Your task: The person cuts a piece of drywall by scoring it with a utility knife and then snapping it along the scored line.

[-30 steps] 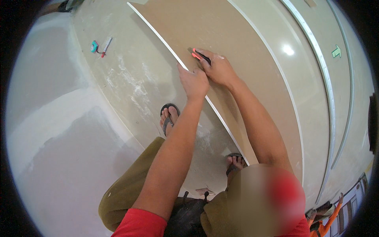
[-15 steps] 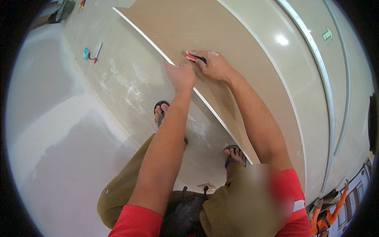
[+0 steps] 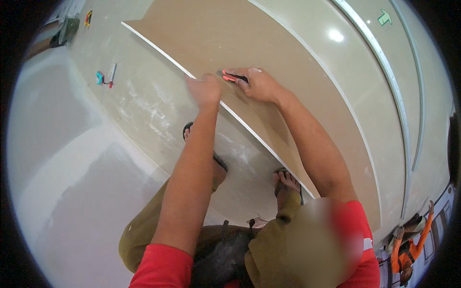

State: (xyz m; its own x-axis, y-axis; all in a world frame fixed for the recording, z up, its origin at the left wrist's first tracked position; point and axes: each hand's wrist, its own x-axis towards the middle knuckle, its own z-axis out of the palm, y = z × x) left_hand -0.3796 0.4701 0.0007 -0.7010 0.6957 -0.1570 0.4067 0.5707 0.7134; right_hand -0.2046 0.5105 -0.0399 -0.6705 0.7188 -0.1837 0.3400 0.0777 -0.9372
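A large brown-faced plasterboard sheet (image 3: 297,91) lies before me, its near strip bent up along a crease and ending in a white edge. My left hand (image 3: 205,90) is closed on that edge, fingers curled over it. Just to the right, my right hand (image 3: 261,84) grips a red and black utility knife (image 3: 233,77) over the brown face. The knife's blade end points left, toward my left hand. Whether the blade touches the board I cannot tell.
A teal tape measure (image 3: 99,78) and a marker pen (image 3: 112,76) lie on the floor at left, with a yellow-red tool (image 3: 88,19) farther off. Long metal channels (image 3: 391,79) run along the right. My sandalled feet stand near the board's edge. A person in orange (image 3: 408,252) is at lower right.
The view has shifted a little. My right hand and the knife have moved slightly rightward, away from my left hand. My left hand stays on the board's edge.
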